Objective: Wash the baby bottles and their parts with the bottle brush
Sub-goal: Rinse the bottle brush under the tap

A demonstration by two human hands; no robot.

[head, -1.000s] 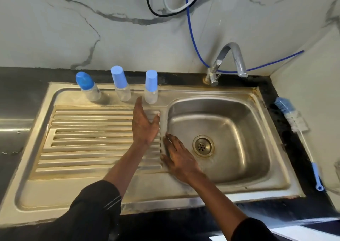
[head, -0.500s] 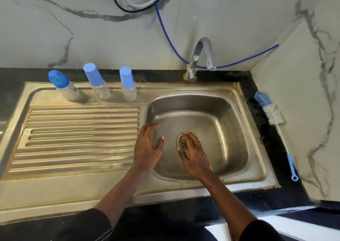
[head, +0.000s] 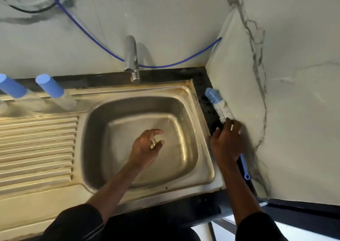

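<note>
Bottle brush [head: 218, 105] lies right of sink [head: 147, 91], against wall. My right hand [head: 227, 145] covers its handle just below bristles; can't tell if fingers grip it. Left hand [head: 145, 147] hovers over sink, fingers loose, empty. Should wrap handle fully before lifting.

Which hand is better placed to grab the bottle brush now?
Right. The right hand covers the handle of the bottle brush; the left hand hovers over the sink, apart from it.
</note>
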